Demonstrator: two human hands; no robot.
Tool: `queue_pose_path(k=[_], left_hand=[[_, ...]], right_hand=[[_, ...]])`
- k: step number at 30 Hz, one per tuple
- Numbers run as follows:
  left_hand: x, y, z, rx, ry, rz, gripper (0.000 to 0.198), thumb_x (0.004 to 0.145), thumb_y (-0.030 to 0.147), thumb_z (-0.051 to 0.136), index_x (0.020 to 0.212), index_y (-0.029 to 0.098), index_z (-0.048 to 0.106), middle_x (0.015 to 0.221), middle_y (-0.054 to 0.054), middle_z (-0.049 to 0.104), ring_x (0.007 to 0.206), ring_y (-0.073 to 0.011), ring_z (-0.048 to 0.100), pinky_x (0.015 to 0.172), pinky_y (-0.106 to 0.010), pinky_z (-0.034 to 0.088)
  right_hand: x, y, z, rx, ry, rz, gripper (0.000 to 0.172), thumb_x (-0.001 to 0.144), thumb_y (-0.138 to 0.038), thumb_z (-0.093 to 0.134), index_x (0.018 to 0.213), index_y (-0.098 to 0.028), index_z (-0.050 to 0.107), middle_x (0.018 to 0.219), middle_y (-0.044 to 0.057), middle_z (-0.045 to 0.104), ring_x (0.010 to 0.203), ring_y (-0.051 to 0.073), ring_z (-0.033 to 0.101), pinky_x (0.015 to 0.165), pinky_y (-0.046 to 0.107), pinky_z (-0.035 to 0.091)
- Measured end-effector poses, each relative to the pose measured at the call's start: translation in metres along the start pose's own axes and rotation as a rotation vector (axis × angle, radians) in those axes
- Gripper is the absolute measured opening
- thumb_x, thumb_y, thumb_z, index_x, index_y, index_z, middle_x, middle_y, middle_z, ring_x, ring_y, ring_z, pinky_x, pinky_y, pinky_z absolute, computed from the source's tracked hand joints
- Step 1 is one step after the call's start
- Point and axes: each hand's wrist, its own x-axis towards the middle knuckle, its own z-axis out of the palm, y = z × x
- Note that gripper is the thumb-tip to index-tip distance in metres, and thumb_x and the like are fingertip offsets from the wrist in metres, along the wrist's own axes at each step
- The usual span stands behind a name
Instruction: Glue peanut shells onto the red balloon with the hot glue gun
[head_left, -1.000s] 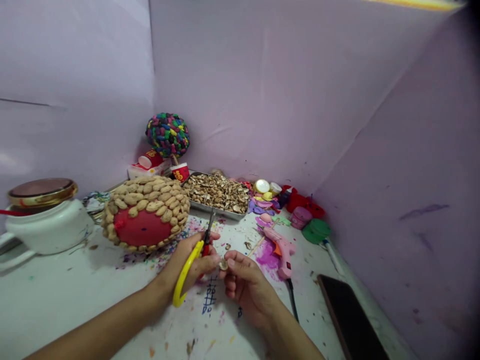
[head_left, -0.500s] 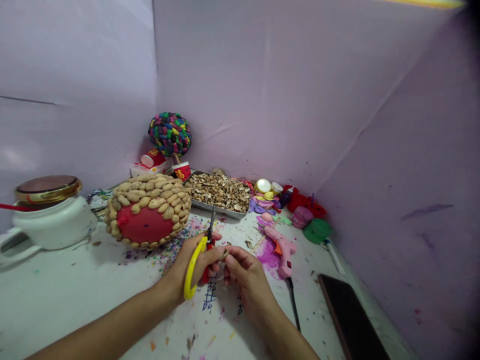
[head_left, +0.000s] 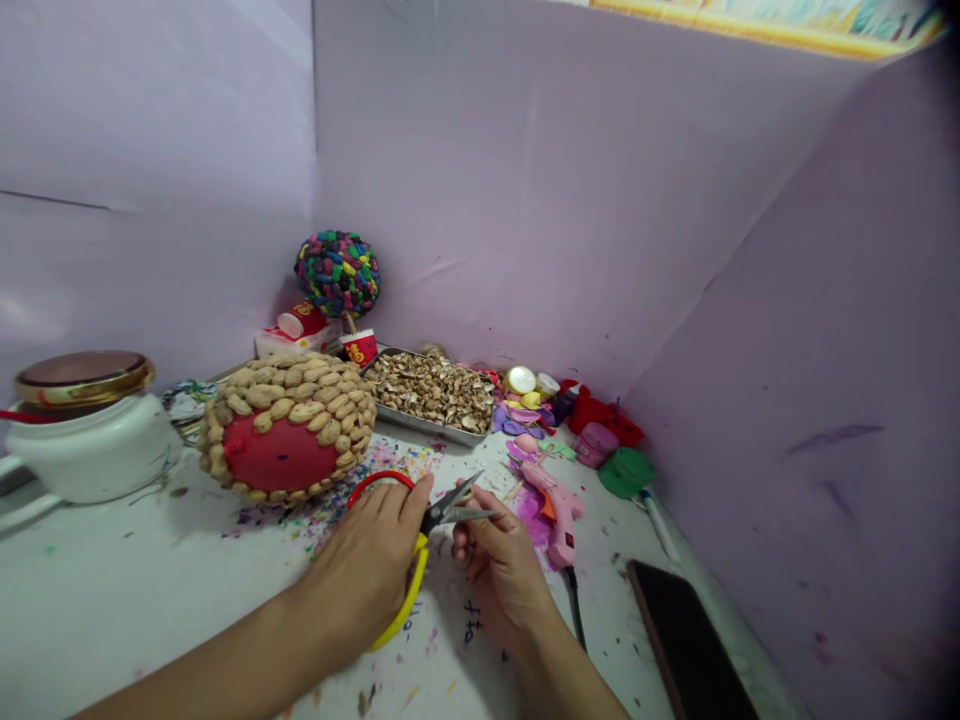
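My left hand (head_left: 367,565) is wrapped around a pair of scissors (head_left: 435,515) with one red and one yellow handle. The blades are parted and point right, close to the fingertips of my right hand (head_left: 499,550). Those fingers are pinched together around a small brownish bit (head_left: 466,491) that looks like a piece of peanut shell, mostly hidden behind the blades. Left of the hands, a red balloon (head_left: 281,450) lies on the table, its upper part and rim covered with whole peanut shells (head_left: 300,380).
Behind stands a metal tray of shell pieces (head_left: 431,388). To the right are a pink glue gun (head_left: 559,515) with a black cord, deflated balloons (head_left: 517,415), a green lidded tub (head_left: 626,472) and a dark phone (head_left: 694,640). A white pot (head_left: 97,450) stands left.
My left hand has turned over, and the scissors have swung from pointing away to pointing right, with blades parted beside my right fingertips. The right hand stays pinched. The view has shifted slightly.
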Motion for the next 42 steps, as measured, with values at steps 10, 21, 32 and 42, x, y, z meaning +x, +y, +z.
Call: queue_pose_path(k=[10, 21, 32, 42], left_hand=[[-0.003, -0.001, -0.005, 0.007, -0.096, -0.062, 0.057, 0.077, 0.007, 0.032, 0.134, 0.012, 0.031, 0.102, -0.016, 0.056, 0.091, -0.0275, 0.055, 0.078, -0.042, 0.045], [-0.004, -0.005, -0.009, 0.050, -0.080, -0.001, 0.057, 0.077, 0.005, 0.033, 0.133, 0.011, 0.032, 0.100, -0.014, 0.058, 0.090, -0.0274, 0.057, 0.076, -0.043, 0.046], [-0.001, -0.004, -0.013, 0.027, -0.147, -0.016, 0.051, 0.080, 0.008, 0.033, 0.131, 0.013, 0.033, 0.101, -0.013, 0.061, 0.089, -0.0287, 0.060, 0.075, -0.045, 0.047], [0.000, -0.006, -0.012, 0.054, -0.145, 0.022, 0.043, 0.079, 0.007, 0.039, 0.120, 0.017, 0.041, 0.084, -0.008, 0.067, 0.078, -0.0207, 0.063, 0.066, -0.028, 0.046]], right_hand=[[-0.003, -0.001, 0.007, 0.010, 0.070, -0.010, 0.033, 0.046, -0.024, 0.085, 0.074, -0.015, 0.070, 0.051, -0.004, 0.061, 0.041, 0.005, 0.051, 0.038, 0.015, 0.038], [-0.001, 0.000, 0.006, 0.062, 0.092, 0.006, 0.034, 0.041, -0.023, 0.087, 0.071, -0.018, 0.071, 0.052, -0.005, 0.062, 0.044, 0.005, 0.052, 0.039, 0.014, 0.040], [-0.003, -0.002, 0.005, 0.042, 0.057, -0.021, 0.029, 0.044, -0.025, 0.085, 0.068, -0.017, 0.072, 0.052, -0.005, 0.058, 0.046, 0.005, 0.048, 0.041, 0.014, 0.039], [0.004, -0.003, -0.002, -0.064, 0.048, -0.089, 0.024, 0.046, -0.027, 0.084, 0.063, -0.015, 0.072, 0.049, -0.005, 0.054, 0.044, 0.004, 0.043, 0.042, 0.014, 0.034]])
